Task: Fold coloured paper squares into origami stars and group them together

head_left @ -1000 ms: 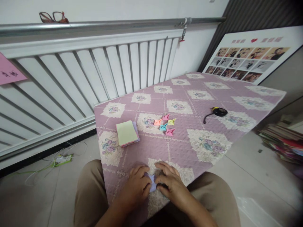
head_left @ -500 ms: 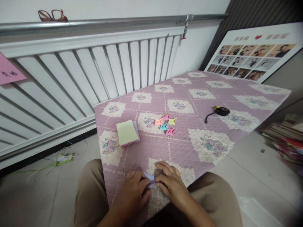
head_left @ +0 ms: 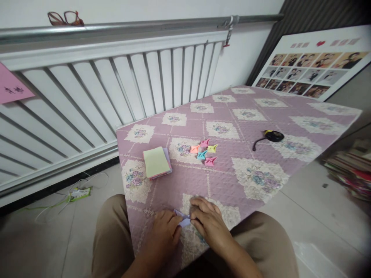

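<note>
Between my two hands, near the front edge of the table, lies a small folded lavender paper (head_left: pixel 183 219). My left hand (head_left: pixel 165 231) is closed on its left side, thumb and fingers pressed at the edge. The right end of the paper is pinched by my right hand (head_left: pixel 209 222), whose upper fingers curl above it. Farther back stand several small folded paper pieces in pink (head_left: pixel 210 161), blue (head_left: pixel 202 155), orange (head_left: pixel 195 149) and yellow (head_left: pixel 212 148). A stack of square coloured paper (head_left: pixel 156 162), pale yellow on top, sits left of them.
The table (head_left: pixel 185 185) has a purple floral cloth. A black and yellow object with a strap (head_left: pixel 274 136) lies at the right. Behind are a white radiator (head_left: pixel 150 81) and a photo board (head_left: pixel 313 69). A power strip (head_left: pixel 80 194) is on the floor.
More of the lavender paper's folded surface shows between my hands. My left thumb and fingers have drawn closer together at its left side. The view has shifted slightly.
</note>
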The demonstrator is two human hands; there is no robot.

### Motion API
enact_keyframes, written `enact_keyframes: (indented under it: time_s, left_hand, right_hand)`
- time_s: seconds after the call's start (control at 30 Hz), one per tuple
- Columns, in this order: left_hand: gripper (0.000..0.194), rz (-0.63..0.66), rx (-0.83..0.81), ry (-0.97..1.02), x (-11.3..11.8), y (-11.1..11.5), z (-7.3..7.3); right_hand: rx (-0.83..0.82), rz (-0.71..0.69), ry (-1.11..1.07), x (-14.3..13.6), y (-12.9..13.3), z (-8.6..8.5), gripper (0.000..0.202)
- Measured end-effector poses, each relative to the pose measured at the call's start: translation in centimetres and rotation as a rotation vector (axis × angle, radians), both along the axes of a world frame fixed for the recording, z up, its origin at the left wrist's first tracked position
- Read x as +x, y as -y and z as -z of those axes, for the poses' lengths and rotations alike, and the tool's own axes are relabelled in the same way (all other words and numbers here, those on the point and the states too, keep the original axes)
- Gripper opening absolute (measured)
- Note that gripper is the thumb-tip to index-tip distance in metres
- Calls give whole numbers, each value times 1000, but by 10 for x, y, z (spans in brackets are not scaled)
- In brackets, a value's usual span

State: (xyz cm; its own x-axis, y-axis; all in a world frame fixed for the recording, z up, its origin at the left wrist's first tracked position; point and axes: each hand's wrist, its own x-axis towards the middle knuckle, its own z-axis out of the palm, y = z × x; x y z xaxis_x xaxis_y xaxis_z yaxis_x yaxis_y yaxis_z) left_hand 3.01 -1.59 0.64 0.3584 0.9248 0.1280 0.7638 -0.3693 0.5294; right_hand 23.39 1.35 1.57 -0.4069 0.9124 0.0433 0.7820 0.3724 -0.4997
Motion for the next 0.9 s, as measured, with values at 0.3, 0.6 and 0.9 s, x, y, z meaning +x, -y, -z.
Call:
enact_keyframes:
  time_s: [0.3,0.6,0.9]
  left_hand:
    - [29,-42,1,-29,-5,3,3]
    - [28,-74,8,-76,-8,4,7]
    - [28,-74,-48,-144,-13,1,6]
  right_hand:
    - [-6,24,65,-7,-1,-5,5]
    - [25,85,49,-15,0,-4,11]
    - [79,126,-1,-16,2,1,15]
